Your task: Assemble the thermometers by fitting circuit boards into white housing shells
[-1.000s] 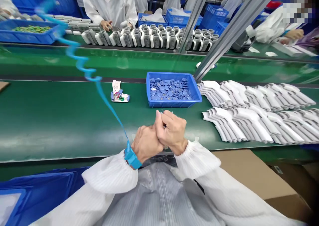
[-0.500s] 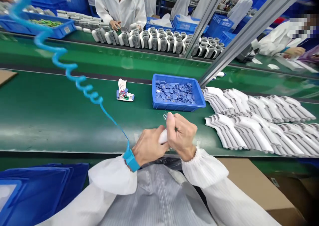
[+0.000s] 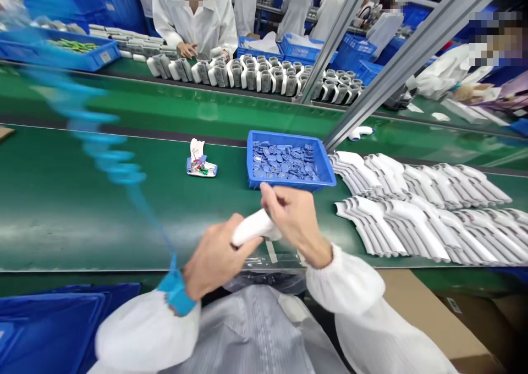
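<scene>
A white plastic housing is held in front of my body, tilted up to the right. My left hand, with a blue wrist strap, is closed round its lower left end. My right hand is closed at the upper right end, thumb raised; its fingertips and part of the housing are hidden. Beyond the hands lies a blue bin of small blue plastic parts. To the left on the green belt sits an opened device half with coloured wires inside.
Rows of white curved shells fill the right of the belt. A slanted metal post rises behind the bin. A blurred blue coiled cord runs to my left wrist. Across the belt, a co-worker stands behind rows of grey-and-white parts.
My left hand has moved left and down, so more of the white housing shows between the hands. My right hand has shifted slightly left. The coiled cord has swung, and the view has tilted slightly.
</scene>
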### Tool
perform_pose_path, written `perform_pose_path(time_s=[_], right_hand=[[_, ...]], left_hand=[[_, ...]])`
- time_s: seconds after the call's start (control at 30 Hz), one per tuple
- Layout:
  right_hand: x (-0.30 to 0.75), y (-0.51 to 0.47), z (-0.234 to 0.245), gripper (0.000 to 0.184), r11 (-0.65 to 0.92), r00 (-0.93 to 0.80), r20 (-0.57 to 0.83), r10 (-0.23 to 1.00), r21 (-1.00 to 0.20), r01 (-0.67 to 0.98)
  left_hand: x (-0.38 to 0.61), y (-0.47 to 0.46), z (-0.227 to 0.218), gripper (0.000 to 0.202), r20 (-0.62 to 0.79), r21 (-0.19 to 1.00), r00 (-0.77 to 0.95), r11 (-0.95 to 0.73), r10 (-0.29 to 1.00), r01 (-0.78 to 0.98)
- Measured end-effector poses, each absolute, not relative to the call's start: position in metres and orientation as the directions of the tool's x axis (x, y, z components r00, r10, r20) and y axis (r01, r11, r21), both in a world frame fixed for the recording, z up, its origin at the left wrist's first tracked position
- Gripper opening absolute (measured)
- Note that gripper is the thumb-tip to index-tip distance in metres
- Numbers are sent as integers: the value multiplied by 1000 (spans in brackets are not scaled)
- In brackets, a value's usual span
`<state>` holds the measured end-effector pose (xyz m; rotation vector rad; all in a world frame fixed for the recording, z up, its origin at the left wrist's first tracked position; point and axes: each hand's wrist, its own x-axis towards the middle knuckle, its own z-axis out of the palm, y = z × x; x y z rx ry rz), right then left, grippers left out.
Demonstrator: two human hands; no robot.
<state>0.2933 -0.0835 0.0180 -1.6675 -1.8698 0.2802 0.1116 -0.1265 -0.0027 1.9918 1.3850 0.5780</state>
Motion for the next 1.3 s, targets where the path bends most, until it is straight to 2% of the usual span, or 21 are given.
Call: perform_pose_path(time_s=[0.1, 0.17, 0.23, 0.3, 0.37, 0.4, 0.5, 0.53, 0.6, 0.7, 0.77, 0.87, 0.93, 1.0, 1.1, 1.3], right_hand=[[319, -34, 29, 28, 213, -120, 236, 964, -421, 882], [329, 4, 25, 25, 242, -180, 195, 964, -369, 897], [328, 38, 14, 26, 271, -237, 141, 961, -336, 902], [320, 62, 2, 21, 293, -281, 81, 956, -302, 907], [310, 77, -6, 17, 297, -300, 31, 953, -274, 915], [305, 80, -8, 16, 295, -303, 13, 953, -265, 918], [300, 80, -3, 14, 291, -300, 8, 954, -271, 918], [301, 76, 2, 10, 293, -299, 24, 954, -286, 912], [305, 61, 15, 12, 306, -295, 83, 952, -333, 892], [307, 25, 32, 21, 325, -260, 207, 943, -423, 846], [302, -4, 36, 23, 314, -179, 278, 944, -583, 749], [290, -44, 31, 19, 274, -7, 300, 954, -861, 429], [284, -63, 26, 15, 268, 44, 298, 954, -907, 325], [282, -74, 24, 14, 281, 36, 311, 950, -899, 336], [286, -82, 25, 14, 287, 0, 308, 951, -885, 366], [300, -85, 30, 34, 345, -128, 322, 938, -840, 418]], left_hand=[[66, -114, 15, 27, -36, 638, 257, -176, 966, 750], [47, -105, 19, 34, 35, 496, 223, -211, 974, 842], [46, -97, 17, 40, 119, 281, 294, -316, 948, 906], [59, -89, 13, 29, 95, 70, 414, -421, 905, 904], [75, -84, 10, 15, 3, -34, 477, -476, 879, 879], [81, -82, 10, 17, -27, -44, 478, -478, 878, 877], [88, -82, 14, 20, -45, 46, 419, -417, 907, 908], [86, -82, 16, 20, -43, 120, 384, -376, 923, 919], [82, -82, 19, 23, -45, 354, 302, -267, 952, 896], [83, -82, 19, 32, -83, 767, 207, -71, 975, 638], [92, -81, 17, 36, -132, 925, 197, 49, 971, 377], [109, -82, 15, 41, -218, 976, 238, 210, 946, 57], [118, -84, 14, 44, -250, 959, 280, 277, 927, -60], [121, -86, 14, 44, -255, 949, 313, 299, 915, -101], [119, -89, 13, 43, -223, 968, 328, 248, 918, -34], [114, -92, 19, 42, -97, 947, 330, -14, 939, 320]])
